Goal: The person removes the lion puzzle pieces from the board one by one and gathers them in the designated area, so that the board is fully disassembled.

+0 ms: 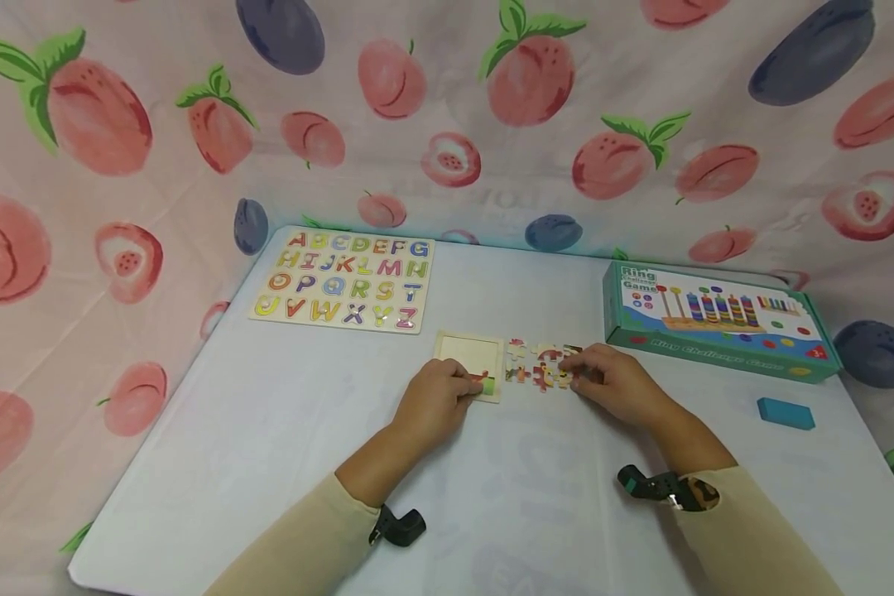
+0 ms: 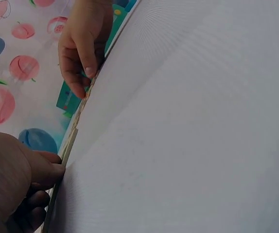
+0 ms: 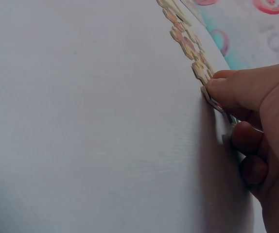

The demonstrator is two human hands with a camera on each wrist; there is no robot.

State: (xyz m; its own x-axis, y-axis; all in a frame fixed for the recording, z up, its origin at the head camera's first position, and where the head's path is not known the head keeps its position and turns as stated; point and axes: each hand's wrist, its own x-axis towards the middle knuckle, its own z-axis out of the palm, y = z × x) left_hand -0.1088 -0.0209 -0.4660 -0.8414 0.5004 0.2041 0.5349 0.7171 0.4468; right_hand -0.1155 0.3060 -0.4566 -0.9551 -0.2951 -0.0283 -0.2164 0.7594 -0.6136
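In the head view my left hand [image 1: 434,401] is over the shallow wooden puzzle tray [image 1: 465,343], its thumb and forefinger pinching a green and red jigsaw piece [image 1: 487,385] at the tray's lower right corner. The left wrist view shows that thumb [image 2: 52,170] right at the tray's edge. Just right of the tray lie several loose jigsaw pieces [image 1: 517,374] in rows. My right hand [image 1: 622,385] reaches the right end of these, thumb and forefinger bent about a piece. In the right wrist view, its thumb tip [image 3: 219,90] touches the end piece [image 3: 209,97]; the other fingers curl below.
A wooden alphabet board [image 1: 343,281] with coloured letters lies at the back left. At the back right stands a green Ring Challenge Game box [image 1: 718,319], with a blue block [image 1: 785,413] in front of it. A fruit-patterned curtain [image 1: 454,83] hangs behind the white table [image 1: 268,463].
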